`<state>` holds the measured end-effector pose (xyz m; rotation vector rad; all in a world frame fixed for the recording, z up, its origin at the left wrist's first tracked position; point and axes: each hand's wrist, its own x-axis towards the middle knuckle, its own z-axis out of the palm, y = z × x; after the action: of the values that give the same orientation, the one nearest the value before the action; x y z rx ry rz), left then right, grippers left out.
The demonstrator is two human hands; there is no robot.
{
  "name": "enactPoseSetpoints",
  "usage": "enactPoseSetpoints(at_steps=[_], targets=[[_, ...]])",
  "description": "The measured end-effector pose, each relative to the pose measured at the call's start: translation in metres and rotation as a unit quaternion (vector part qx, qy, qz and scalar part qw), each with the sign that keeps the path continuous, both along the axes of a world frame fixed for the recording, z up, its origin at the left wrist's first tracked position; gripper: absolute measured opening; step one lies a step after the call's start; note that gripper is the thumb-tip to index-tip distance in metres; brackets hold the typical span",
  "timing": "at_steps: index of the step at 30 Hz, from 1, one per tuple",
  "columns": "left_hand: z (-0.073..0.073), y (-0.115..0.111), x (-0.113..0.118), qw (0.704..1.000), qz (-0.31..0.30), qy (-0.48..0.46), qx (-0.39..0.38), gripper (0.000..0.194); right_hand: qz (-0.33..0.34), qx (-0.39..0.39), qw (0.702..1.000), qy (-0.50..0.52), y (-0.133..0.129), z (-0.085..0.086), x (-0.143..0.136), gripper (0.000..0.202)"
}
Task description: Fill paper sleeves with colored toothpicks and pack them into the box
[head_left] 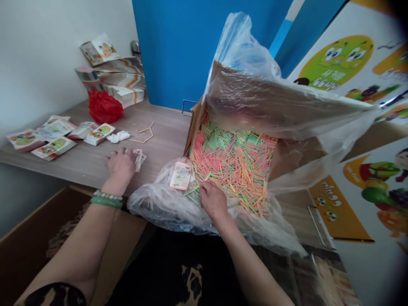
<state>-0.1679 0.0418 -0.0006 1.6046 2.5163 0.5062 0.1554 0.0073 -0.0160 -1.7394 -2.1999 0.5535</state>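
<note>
My left hand (121, 165) rests on the table with its fingers stretched forward, beside and partly over a few small printed packets (139, 158). My right hand (214, 199) is closed, fingers curled together, at the near edge of a cardboard box lined with clear plastic (248, 100). Thin pink, green and yellow sticks (236, 161) fill the box in a loose heap. Some green sticks (193, 194) lie right by my right fingertips; whether those fingers hold any is hidden. Left of that hand, a printed packet (181, 175) lies on the plastic.
Several printed packs (54, 147) lie at the table's left, near a red plastic bag (104, 107) and a crumpled white tissue (118, 136). Stacked flat cartons (123, 85) stand behind. Bent sticks (145, 135) lie mid-table. Printed cartons (376, 178) stand at right.
</note>
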Motion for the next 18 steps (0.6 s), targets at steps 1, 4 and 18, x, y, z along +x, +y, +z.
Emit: enactPoseSetpoints(at_steps=[1,4,18], targets=[[0.001,-0.002,0.005,0.998,0.020,0.053,0.000,0.041,0.002,0.015,0.999,-0.045,0.005,0.000,0.000,0.029],[0.003,-0.012,0.037,0.996,0.021,0.088,0.007,0.043,0.011,0.067,0.982,-0.177,0.025,0.004,0.000,0.035],[-0.030,-0.017,0.129,0.990,-0.062,-0.086,-0.090,0.045,0.020,0.028,0.972,-0.234,0.081,0.009,0.009,0.029]])
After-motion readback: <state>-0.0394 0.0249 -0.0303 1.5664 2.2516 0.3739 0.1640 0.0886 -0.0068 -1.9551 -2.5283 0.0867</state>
